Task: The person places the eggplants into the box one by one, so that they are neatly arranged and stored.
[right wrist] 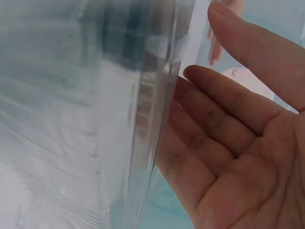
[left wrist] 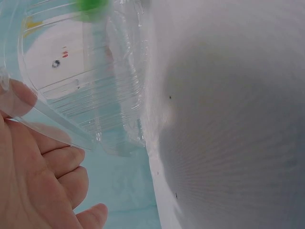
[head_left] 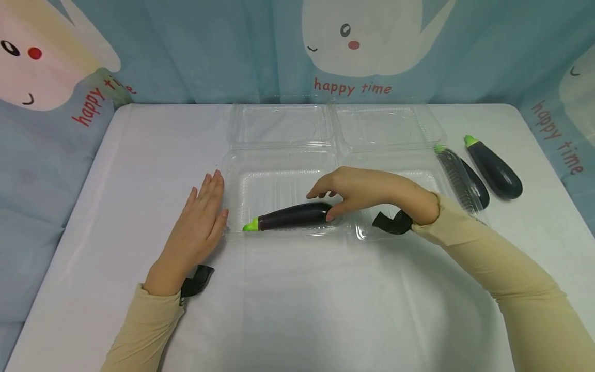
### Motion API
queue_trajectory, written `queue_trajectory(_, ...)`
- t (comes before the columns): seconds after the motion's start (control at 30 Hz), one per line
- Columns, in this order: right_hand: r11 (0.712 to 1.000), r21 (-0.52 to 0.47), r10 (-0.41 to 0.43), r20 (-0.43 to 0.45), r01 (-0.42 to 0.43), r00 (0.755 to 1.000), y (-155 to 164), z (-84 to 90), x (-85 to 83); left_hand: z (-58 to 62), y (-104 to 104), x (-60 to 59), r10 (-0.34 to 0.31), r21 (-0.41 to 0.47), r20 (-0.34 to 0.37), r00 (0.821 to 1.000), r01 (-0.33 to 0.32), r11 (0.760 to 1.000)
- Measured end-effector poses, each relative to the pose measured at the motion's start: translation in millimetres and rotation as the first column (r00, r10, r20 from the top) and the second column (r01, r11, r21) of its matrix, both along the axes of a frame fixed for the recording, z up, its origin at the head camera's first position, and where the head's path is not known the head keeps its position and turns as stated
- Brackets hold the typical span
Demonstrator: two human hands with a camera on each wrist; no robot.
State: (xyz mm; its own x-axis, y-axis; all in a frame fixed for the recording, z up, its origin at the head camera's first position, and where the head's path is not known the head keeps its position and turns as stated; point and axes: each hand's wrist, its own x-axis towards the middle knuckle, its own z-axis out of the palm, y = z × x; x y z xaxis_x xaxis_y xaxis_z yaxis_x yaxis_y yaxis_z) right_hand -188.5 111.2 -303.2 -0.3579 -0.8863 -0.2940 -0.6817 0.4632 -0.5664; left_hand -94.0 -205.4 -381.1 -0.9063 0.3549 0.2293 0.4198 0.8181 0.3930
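An eggplant with a green stem end lies along the front side of an opened clear plastic clamshell box. My right hand hovers over its blunt end, thumb close to the skin; whether they touch I cannot tell. In the right wrist view the fingers are relaxed and apart, with nothing between them. My left hand lies at the box's left edge with its fingers extended. The left wrist view has the thumb against the clear rim and the other fingers loosely bent below it.
A second opened clamshell box stands to the right, partly under my right forearm. Two more eggplants lie beyond it: one in plain sight, another partly behind clear plastic. A patterned blue curtain borders the white table.
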Motion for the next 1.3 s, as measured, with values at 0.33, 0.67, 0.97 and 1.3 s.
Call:
queue_trajectory(0.33,0.998,-0.056,-0.018,0.013,0.018,1.0,7,4.6,-0.9,1.1,1,-0.4,-0.002,0.001,-0.002,1.0,0.002,1.0)
queue_trajectory(0.67,0.989,-0.126,-0.079,-0.021,0.075,0.997,21,15.1,2.5,0.6,1,-1.1,0.0,0.005,-0.003,1.0,0.0,1.0)
queue_trajectory(0.97,0.972,-0.201,-0.147,-0.1,0.125,0.984,41,17.8,8.0,0.2,2,0.0,0.002,0.009,0.001,1.0,-0.002,1.0)
queue_trajectory(1.3,0.941,-0.282,-0.236,-0.149,0.188,0.96,64,16.7,12.3,-0.7,2,-0.1,0.001,0.013,-0.011,1.0,-0.001,1.0)
